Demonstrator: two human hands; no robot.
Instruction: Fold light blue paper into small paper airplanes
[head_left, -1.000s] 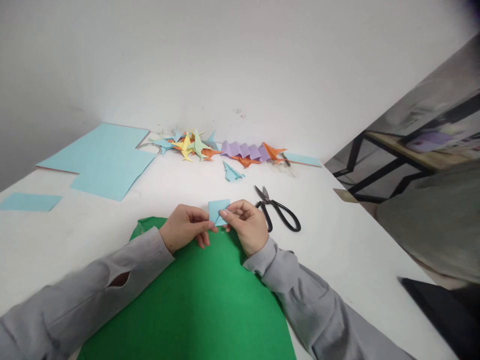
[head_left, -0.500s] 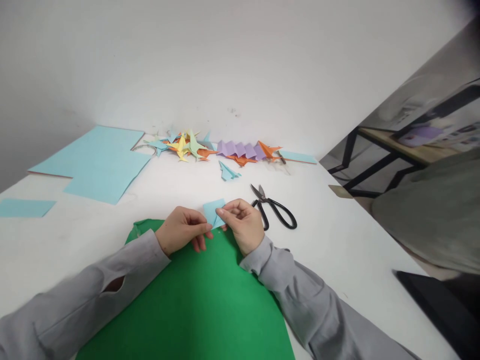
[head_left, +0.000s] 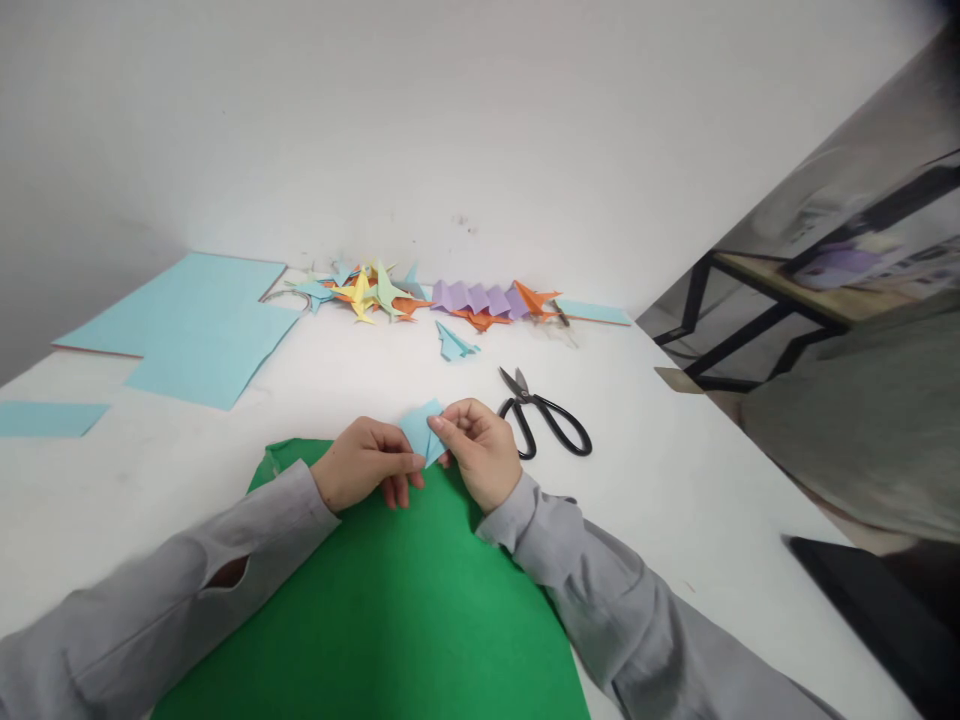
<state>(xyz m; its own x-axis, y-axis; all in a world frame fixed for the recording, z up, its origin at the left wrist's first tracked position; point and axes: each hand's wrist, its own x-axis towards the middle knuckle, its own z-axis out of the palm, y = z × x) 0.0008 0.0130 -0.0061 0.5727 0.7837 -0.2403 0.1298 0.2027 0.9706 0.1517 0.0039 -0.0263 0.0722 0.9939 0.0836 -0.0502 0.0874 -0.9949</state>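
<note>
A small piece of folded light-blue paper (head_left: 421, 428) is held up between both hands, with a slanting fold line on its face. My left hand (head_left: 367, 460) pinches its lower left corner between thumb and fingers. On the right side, my right hand (head_left: 484, 450) grips the paper with the thumb laid over its front; the fingers behind it are partly hidden. Both hands are above the far edge of a green mat (head_left: 375, 600). Just beyond my right hand lie black-handled scissors (head_left: 544, 405), blades parted.
Folded paper figures (head_left: 375, 295) in several colours lie along the wall, beside a pleated purple paper strip (head_left: 480, 298). A blue paper plane (head_left: 454, 343) sits before them. Blue sheets (head_left: 202, 330) cover the table's left. A dark flat object (head_left: 862, 600) is at the right edge.
The folded paper has turned anticlockwise, so a corner now points upward. Both hands still hold it in nearly the same place.
</note>
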